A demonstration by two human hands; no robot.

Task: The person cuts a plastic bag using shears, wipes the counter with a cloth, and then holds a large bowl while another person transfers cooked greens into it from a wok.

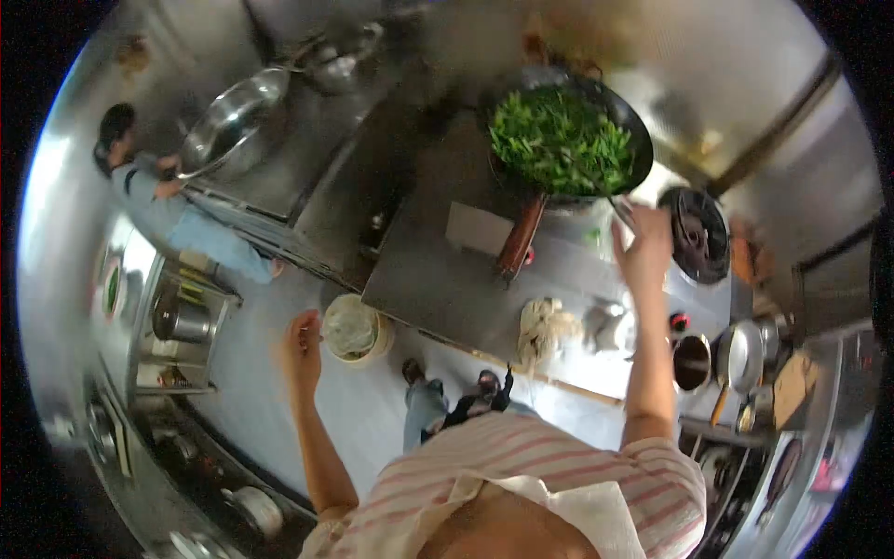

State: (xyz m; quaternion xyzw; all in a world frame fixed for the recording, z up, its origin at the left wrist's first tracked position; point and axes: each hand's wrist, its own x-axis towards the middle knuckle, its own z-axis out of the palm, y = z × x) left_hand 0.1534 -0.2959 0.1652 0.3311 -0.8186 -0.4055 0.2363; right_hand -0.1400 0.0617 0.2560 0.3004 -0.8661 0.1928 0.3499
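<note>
Gripping a utensil handle [616, 209] at the wok's [570, 140] five o'clock, my right hand [643, 247]; left hand [303, 347] closed on a bowl [352, 328].

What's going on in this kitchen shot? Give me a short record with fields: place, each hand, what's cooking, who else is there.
place: steel kitchen counter seen from above
left hand: holds a bowl of pale food beside the counter edge
right hand: raised at the wok's rim, on a utensil that reaches into the greens
cooking: chopped greens fill a dark wok
nearby: pale noodles on the counter
other person: co-worker at far left with a large metal bowl
</note>
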